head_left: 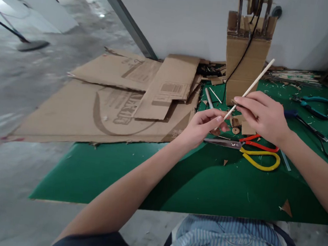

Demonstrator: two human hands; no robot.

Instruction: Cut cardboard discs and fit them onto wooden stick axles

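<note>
Both my hands hold one thin pale wooden stick (258, 78) that slants up to the right over the green mat (199, 180). My left hand (202, 126) pinches its lower end between thumb and fingers. My right hand (262, 113) grips it a little higher with closed fingertips. Just below the hands lie scissors (248, 148) with one red and one yellow handle, blades pointing left. Small round cardboard discs (235, 130) and cardboard scraps lie under the hands.
Flattened cardboard sheets (116, 103) cover the mat's left part. A tall cardboard tower (247, 57) with a black cable stands at the back. Teal-handled pliers (313, 103) and a blue-handled tool (305, 121) lie right. More sticks (293, 75) lie by the wall.
</note>
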